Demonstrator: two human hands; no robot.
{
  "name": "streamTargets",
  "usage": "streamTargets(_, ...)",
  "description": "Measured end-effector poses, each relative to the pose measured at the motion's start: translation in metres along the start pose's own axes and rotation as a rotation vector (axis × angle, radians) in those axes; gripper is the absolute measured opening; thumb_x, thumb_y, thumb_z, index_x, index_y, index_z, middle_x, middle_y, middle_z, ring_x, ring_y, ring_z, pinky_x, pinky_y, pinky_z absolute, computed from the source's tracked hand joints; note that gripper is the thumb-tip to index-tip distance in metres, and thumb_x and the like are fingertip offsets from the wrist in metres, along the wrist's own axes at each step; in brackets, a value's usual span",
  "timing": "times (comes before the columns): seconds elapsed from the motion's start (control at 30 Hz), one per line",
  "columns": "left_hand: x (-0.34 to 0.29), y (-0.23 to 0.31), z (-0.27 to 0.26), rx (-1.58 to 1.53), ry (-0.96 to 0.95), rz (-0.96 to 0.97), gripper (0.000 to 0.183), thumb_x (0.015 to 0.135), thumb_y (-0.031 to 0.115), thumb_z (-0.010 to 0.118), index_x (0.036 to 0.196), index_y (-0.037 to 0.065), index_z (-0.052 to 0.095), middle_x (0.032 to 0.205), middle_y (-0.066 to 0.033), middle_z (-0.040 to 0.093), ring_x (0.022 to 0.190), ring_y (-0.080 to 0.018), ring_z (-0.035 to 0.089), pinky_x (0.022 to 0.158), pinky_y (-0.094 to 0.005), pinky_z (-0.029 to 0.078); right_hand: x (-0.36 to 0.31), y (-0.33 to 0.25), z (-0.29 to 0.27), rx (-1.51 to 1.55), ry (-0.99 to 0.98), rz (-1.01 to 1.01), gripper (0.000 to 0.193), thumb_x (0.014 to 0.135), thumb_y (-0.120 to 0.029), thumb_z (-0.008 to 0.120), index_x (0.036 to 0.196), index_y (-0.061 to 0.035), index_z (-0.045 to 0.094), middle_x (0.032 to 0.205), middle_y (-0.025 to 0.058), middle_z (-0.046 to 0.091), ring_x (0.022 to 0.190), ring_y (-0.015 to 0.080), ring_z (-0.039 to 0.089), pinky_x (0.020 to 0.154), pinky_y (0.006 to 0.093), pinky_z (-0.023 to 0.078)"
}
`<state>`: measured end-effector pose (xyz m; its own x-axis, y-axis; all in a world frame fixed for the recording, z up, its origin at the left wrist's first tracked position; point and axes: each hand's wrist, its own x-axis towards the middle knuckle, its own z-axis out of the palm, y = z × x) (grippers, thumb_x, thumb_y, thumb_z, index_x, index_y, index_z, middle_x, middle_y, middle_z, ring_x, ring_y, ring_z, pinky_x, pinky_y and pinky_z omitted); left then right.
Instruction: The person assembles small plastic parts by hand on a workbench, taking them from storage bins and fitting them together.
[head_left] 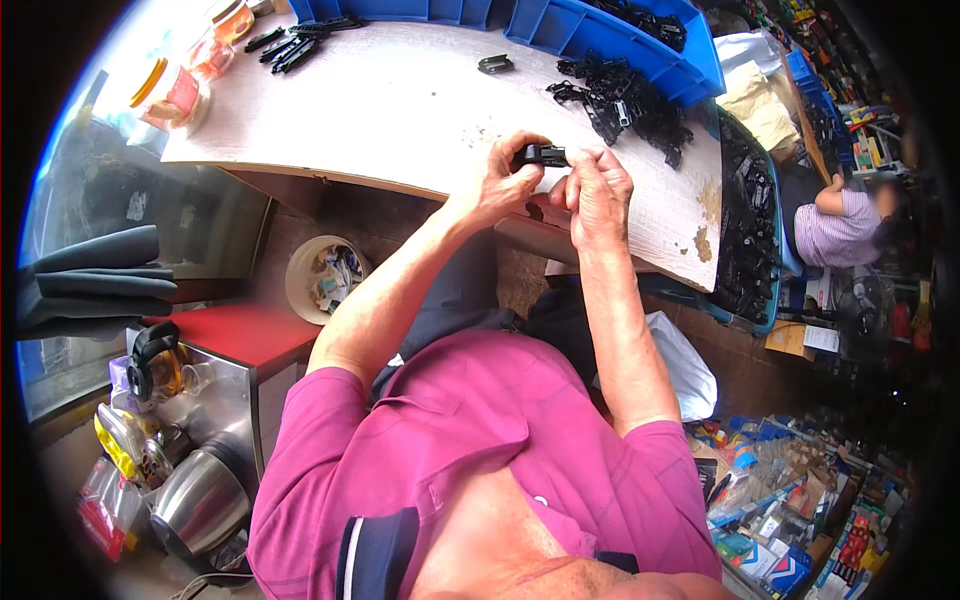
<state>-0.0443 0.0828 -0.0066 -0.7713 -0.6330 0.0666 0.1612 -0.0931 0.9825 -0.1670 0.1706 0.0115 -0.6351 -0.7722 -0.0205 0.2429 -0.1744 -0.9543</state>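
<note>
The magenta shirt (460, 400) is nearest, hands (503, 180) (600, 195) grip a black part (546, 155), a blue bin (700, 75) holds black pieces (652, 22), a bucket (300, 285) scraps (336, 274).

Head-worn fisheye, facing downward, close overhead

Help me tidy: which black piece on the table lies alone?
The short black plastic piece between the long black plastic strips and tangled black plastic heap; those lie grouped.

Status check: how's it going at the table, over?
Left grip holding black part. Right grip at its right end. Black pile lies beyond; nothing visibly blocking.
</note>
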Motion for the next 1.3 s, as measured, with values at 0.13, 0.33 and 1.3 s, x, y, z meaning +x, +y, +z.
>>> streamTargets(0.13, -0.004, 0.011, 0.006, -0.002, 0.045, -0.048, 0.033, 0.088, 0.009, 0.057, 0.121, 0.005, 0.056, 0.073, 0.002, 0.052, 0.063, -0.0059, 0.05, 0.054, -0.0262, 0.051, -0.002, 0.003, -0.002, -0.022, -0.005, -0.013, 0.011, 0.087, -0.012, 0.064, 0.08, -0.0054, 0.058, 0.047, -0.0002, 0.044, 0.037, 0.0128, 0.044, 0.041, 0.0267, 0.041)
streamTargets(0.33, -0.002, 0.011, 0.009, 0.027, 0.124, 0.073, 0.022, 0.088, 0.013, 0.062, 0.108, 0.004, 0.063, 0.073, -0.0002, 0.059, 0.059, -0.0051, 0.051, 0.052, -0.0242, 0.05, -0.002, 0.002, 0.004, -0.05, 0.021, 0.103, 0.014, 0.085, -0.011, 0.067, 0.078, -0.0063, 0.056, 0.051, -0.0005, 0.047, 0.038, 0.0106, 0.044, 0.038, 0.0267, 0.041)
streamTargets(1.3, -0.007, 0.014, -0.062, -0.115, 0.494, 0.209, 0.031, 0.087, 0.005, 0.067, 0.117, -0.001, 0.057, 0.085, -0.0036, 0.062, 0.069, -0.0082, 0.059, 0.06, -0.0232, 0.054, 0.129, 0.007, 0.096, -1.019, 0.006, 0.116, 0.015, 0.08, -0.018, 0.069, 0.094, -0.0118, 0.07, 0.06, 0.0049, 0.059, 0.041, 0.0109, 0.053, 0.035, 0.0275, 0.047)
